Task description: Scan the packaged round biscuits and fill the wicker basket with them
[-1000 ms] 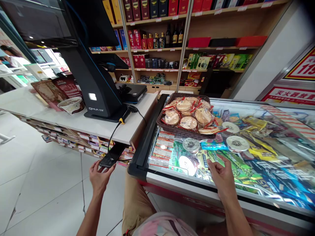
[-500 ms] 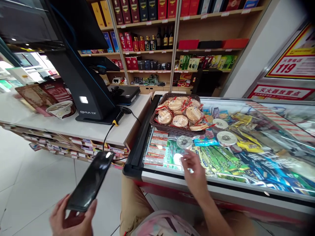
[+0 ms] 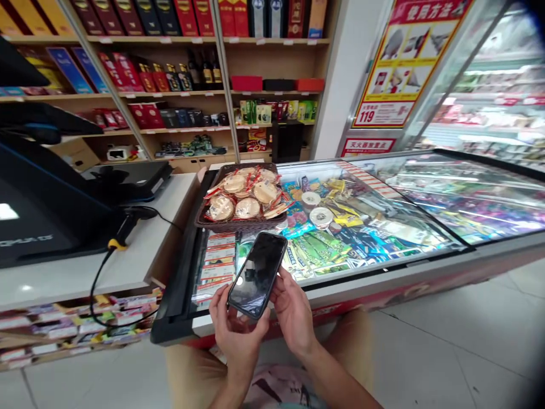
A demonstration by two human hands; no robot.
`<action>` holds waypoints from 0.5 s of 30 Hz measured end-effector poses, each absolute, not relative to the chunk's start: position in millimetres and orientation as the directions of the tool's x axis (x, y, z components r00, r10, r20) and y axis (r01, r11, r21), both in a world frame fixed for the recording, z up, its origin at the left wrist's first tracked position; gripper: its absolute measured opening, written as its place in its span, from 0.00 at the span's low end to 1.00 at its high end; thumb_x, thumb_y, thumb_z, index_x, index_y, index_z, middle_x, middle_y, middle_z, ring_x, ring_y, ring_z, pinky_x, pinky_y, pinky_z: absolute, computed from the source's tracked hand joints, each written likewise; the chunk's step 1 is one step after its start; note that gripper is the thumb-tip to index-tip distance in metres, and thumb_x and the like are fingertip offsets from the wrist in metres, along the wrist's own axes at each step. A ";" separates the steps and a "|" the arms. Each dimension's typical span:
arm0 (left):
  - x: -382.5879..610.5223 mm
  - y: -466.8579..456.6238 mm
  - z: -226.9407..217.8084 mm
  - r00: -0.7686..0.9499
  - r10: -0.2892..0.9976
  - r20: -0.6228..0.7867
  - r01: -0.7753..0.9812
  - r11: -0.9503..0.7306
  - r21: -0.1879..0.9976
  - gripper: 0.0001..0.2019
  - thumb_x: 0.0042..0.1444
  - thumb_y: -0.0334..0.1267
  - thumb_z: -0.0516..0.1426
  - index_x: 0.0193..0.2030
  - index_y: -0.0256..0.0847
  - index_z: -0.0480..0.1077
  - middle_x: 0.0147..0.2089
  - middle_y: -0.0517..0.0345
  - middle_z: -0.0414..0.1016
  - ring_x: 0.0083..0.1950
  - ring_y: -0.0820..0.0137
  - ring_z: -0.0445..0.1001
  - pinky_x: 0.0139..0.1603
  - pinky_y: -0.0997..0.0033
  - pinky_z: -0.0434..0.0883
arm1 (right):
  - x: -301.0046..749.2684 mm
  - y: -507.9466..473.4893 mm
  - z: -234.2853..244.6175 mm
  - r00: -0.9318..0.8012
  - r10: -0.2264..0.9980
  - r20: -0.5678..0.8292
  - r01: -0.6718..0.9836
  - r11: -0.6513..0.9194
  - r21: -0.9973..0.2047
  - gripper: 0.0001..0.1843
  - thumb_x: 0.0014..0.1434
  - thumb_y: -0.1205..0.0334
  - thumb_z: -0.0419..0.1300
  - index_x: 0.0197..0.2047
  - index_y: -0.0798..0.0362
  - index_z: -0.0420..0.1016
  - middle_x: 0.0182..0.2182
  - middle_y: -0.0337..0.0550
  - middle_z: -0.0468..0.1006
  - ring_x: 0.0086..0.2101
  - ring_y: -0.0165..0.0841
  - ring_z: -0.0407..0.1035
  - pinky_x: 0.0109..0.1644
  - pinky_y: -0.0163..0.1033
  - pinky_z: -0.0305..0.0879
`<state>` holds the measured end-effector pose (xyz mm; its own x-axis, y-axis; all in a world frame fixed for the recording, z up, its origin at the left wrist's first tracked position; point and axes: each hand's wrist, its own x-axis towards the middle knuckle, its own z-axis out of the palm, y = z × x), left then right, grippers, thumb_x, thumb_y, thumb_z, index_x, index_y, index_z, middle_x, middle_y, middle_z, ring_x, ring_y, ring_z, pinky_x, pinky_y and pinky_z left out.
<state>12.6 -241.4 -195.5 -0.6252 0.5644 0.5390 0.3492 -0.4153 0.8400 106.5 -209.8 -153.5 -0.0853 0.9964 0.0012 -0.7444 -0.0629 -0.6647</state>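
- A black smartphone [image 3: 258, 276], its glossy dark glass catching pale reflections, is tilted in both hands above the front edge of the chest freezer [image 3: 340, 291], near the freezer's left corner.
- The left hand [image 3: 236, 332] cradles the phone's lower end, with the left fingers [image 3: 216, 309] curled up around its side in a firm grasp.
- The right hand [image 3: 293, 312] grips the opposite side, with the right fingers [image 3: 277, 291] pressed against the phone's edge; neither hand is clenched or released.
- A dark woven wicker basket [image 3: 200, 218] sits at the freezer's back left corner, just beside the white counter [image 3: 140, 267].
- Round, pale crackers [image 3: 221, 208] in clear, shiny wrappers with red ties are heaped inside the basket.
- Two round tubs [image 3: 321, 217] with clear lids rest on the freezer's sliding glass, near glossy foil snack packets [image 3: 310, 253].
- A black-and-yellow barcode scanner [image 3: 123, 233] lies on the counter, its thin black cord looping over the counter's edge.
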 end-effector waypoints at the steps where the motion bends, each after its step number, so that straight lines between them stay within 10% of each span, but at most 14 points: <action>1: 16.1 -238.5 -196.9 -0.625 0.585 0.517 0.312 -0.420 0.852 0.32 0.43 0.41 0.71 0.57 0.44 0.71 0.62 0.45 0.64 0.59 0.54 0.74 0.41 0.66 0.81 | 110.2 -208.2 -153.5 -0.070 0.998 0.003 -0.743 -0.050 -0.667 0.21 0.55 0.47 0.70 0.48 0.50 0.79 0.44 0.44 0.84 0.42 0.35 0.77 0.47 0.39 0.73; 12: 23.5 -224.1 -192.6 -0.395 0.882 0.255 -0.189 -0.350 0.917 0.48 0.33 0.39 0.76 0.61 0.50 0.58 0.59 0.49 0.72 0.56 0.60 0.76 0.54 0.64 0.76 | 128.1 -184.2 -152.2 0.003 1.000 0.016 -0.660 0.014 -0.752 0.18 0.56 0.46 0.70 0.40 0.49 0.74 0.32 0.37 0.80 0.31 0.29 0.73 0.38 0.34 0.71; 15: 19.2 -211.5 -171.6 -0.265 0.943 0.202 -0.365 -0.292 0.884 0.40 0.39 0.50 0.74 0.57 0.51 0.62 0.58 0.52 0.74 0.54 0.60 0.77 0.51 0.63 0.77 | 137.1 -173.0 -144.8 0.047 0.998 0.047 -0.633 0.066 -0.771 0.17 0.57 0.46 0.68 0.41 0.49 0.75 0.33 0.37 0.80 0.33 0.30 0.72 0.40 0.35 0.70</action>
<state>19.2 -211.5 -171.6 -0.2646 0.9429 0.2024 -0.3651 -0.2922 0.8839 137.1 -173.0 -144.8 0.0473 0.9978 0.0468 -0.6335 0.0662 -0.7709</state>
